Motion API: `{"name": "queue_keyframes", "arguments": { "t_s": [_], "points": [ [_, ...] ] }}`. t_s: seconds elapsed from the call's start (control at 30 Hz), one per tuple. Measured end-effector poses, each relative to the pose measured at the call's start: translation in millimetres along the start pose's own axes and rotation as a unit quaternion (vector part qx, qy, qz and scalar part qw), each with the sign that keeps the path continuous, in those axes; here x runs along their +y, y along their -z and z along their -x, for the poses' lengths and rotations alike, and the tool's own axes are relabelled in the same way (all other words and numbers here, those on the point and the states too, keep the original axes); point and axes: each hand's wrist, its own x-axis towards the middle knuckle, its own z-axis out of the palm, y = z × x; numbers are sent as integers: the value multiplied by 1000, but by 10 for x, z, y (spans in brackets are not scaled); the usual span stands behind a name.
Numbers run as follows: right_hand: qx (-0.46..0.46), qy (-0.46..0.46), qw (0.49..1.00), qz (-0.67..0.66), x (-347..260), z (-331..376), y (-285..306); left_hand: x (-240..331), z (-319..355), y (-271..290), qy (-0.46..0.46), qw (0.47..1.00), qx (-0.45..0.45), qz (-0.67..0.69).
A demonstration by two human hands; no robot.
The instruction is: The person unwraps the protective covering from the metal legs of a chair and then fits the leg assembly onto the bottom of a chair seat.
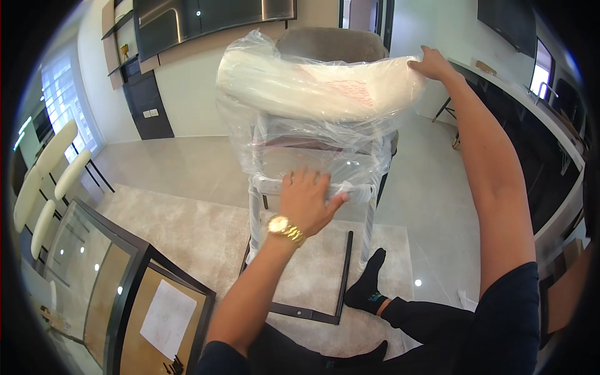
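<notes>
Item 1, chair [312,125], centre-top of frame: wrapped in clear plastic film, pale cushioned part [319,84] up top w/ faint reddish print, white-wrapped legs [255,219] running down to the beige rug [206,231].

Item 2, your left hand [306,201], frame centre: palm down on the lower wrapped crossbar [300,186], fingers spread over it, thumb out to the right; resting/pressing more than clenched. Gold watch [285,229] on that wrist.

Item 3, your right hand [432,64], upper right: fingers curled over the right end of the cushioned part, gripping its edge thru the film.

Item 4, black metal frame [342,275], lower centre: flat on the rug, just beside the chair legs.

Item 5, your legs, bottom right: dark trousers, black sock [369,284] on the rug's right edge, near the metal frame.

Item 6, glass-and-wood table [131,294], lower left: dark rim, sheet of white paper [167,317] on it.

Item 7, pale chairs [53,169], far left, in a row by the window.

Item 8, long counter [531,106], right edge of frame; contents too small to tell.
</notes>
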Motion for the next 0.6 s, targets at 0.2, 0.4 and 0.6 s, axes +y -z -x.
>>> {"name": "queue_keyframes", "arguments": {
  "t_s": [0.2,0.4,0.6],
  "points": [
    [-60,19,998,-32,1,-23,195,21,53,-228,2,998,48,43],
    [61,23,997,-38,222,-3,664,93,207,-121,-11,993,101,62],
    [71,-52,838,-539,660,-162,2043,231,533,169,2,996,75,37]
  ]
}}
